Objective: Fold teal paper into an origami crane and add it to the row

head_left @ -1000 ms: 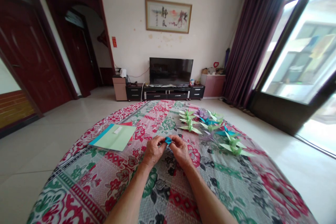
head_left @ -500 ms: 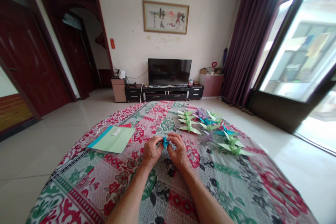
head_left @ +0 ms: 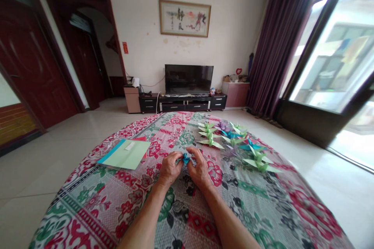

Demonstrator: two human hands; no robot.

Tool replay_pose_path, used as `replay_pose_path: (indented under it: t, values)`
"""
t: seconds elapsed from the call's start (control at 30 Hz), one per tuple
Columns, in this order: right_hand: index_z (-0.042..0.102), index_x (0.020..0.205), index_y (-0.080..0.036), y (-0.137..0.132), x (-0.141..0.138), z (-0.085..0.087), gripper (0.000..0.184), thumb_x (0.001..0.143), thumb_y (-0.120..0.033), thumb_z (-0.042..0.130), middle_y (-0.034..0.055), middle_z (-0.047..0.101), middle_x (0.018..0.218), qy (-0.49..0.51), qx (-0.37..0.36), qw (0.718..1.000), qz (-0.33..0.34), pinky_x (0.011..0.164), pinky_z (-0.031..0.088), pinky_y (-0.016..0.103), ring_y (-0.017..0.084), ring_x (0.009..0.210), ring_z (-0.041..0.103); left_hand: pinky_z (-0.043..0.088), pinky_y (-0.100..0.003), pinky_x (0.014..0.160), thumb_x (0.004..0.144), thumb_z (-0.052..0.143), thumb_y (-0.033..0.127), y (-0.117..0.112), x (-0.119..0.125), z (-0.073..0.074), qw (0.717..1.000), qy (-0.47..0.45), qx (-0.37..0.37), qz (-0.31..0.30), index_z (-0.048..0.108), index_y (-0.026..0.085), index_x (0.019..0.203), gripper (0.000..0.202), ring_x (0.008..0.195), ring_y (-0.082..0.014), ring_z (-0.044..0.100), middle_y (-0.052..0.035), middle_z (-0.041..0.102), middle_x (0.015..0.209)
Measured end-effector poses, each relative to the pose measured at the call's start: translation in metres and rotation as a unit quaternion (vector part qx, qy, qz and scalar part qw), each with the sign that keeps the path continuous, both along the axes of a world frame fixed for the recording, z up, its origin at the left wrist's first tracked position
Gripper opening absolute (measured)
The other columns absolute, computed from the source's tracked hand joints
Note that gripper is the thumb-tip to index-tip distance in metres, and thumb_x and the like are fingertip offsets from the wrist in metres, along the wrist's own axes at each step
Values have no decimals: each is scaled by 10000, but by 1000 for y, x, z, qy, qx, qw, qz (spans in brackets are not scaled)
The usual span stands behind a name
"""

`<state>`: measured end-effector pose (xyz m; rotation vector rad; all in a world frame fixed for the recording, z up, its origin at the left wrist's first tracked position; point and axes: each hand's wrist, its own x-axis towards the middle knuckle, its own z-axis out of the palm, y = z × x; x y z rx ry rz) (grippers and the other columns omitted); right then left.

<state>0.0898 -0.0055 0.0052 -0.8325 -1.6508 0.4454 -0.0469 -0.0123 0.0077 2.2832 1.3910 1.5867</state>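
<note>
A small piece of blue folded paper is between my two hands, just above the patterned tablecloth. My left hand pinches its left side between thumb and fingers. On the other side, my right hand has its thumb at the paper's right edge, with the index finger arched a little above it. My fingers cover part of the paper, so its full shape is hidden. To the right lie several folded paper cranes: light green ones, blue ones and purple ones.
A stack of paper sheets, light green on top with blue and red edges showing, lies to the left. A small white slip rests on it. The round table wears a floral tablecloth. Beyond stands a television on a low cabinet.
The blue paper has shifted slightly right and turned, its folds now spread a bit wider. My right index finger has lifted a little away from it.
</note>
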Motion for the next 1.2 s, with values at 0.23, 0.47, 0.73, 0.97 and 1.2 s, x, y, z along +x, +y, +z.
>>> replay_pose_path:
  t: [0.23, 0.47, 0.73, 0.97, 1.2]
  values:
    - [581, 1019, -188, 3, -1, -5, 340, 714, -88, 470, 58, 629, 974, -12, -11, 1000, -4, 815, 484, 323, 183, 923, 591, 494, -239, 694, 735, 541, 86, 1, -1, -1, 1000, -19, -21, 14, 637, 170, 819, 153, 736, -138, 624, -34, 680, 813]
    - [594, 1009, -190, 4, -2, -7, 291, 741, -136, 492, 60, 647, 961, -7, -16, 1000, -3, 774, 504, 313, 185, 903, 606, 486, -230, 662, 745, 558, 137, 0, -2, -2, 995, -63, -76, 18, 646, 177, 852, 145, 687, -128, 624, -19, 687, 777]
    - [598, 922, -185, 1, -2, -2, 207, 737, -158, 508, 53, 644, 912, 7, -41, 999, -10, 755, 499, 310, 183, 878, 604, 488, -218, 628, 734, 562, 172, -5, -2, 3, 989, -88, -119, 0, 654, 181, 828, 132, 649, -127, 629, -13, 693, 735]
    - [559, 850, -196, 2, 0, -1, 155, 720, -132, 505, 52, 609, 937, 14, -22, 1000, -11, 730, 491, 302, 181, 901, 581, 498, -227, 648, 742, 553, 192, -5, -2, 2, 985, -99, -139, -12, 661, 174, 838, 146, 677, -140, 639, -27, 699, 756]
    - [545, 938, -200, 1, -2, 2, 242, 706, -131, 537, 46, 570, 896, 1, 22, 998, -59, 687, 473, 289, 174, 836, 551, 498, -220, 650, 767, 562, 251, -2, -3, -1, 983, -119, -138, -14, 667, 174, 898, 185, 694, -140, 645, -29, 706, 778]
